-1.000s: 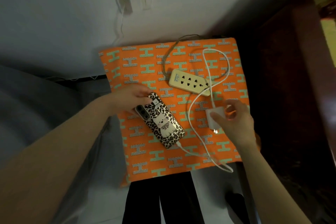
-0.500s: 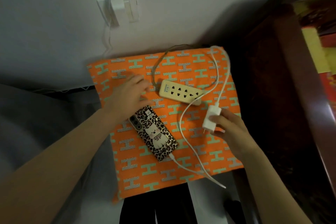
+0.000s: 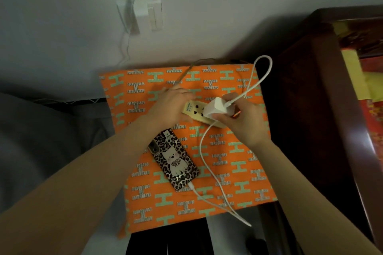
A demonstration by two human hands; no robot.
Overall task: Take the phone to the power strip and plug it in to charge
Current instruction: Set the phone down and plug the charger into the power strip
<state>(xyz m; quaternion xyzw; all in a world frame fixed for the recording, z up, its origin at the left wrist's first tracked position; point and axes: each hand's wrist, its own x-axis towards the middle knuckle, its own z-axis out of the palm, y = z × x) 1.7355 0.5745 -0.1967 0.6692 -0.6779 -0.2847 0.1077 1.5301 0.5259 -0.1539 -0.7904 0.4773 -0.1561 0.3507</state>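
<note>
The phone, in a leopard-print case with a white cat picture, lies face down on the orange patterned cloth. A white cable runs from its lower end in a loop up to the white charger block. My right hand grips that block and holds it against the cream power strip, over its right sockets. My left hand presses on the strip's left end and holds it down. Whether the block's prongs are in a socket is hidden.
A dark wooden cabinet stands right of the cloth. On the white wall behind is a wall outlet with a white plug and cord. Grey bedding lies at the left. The strip's own brown cord runs to the back edge.
My right hand lifted the charger block from the cloth and carried it onto the power strip. My left hand left the phone and moved up onto the strip's left end.
</note>
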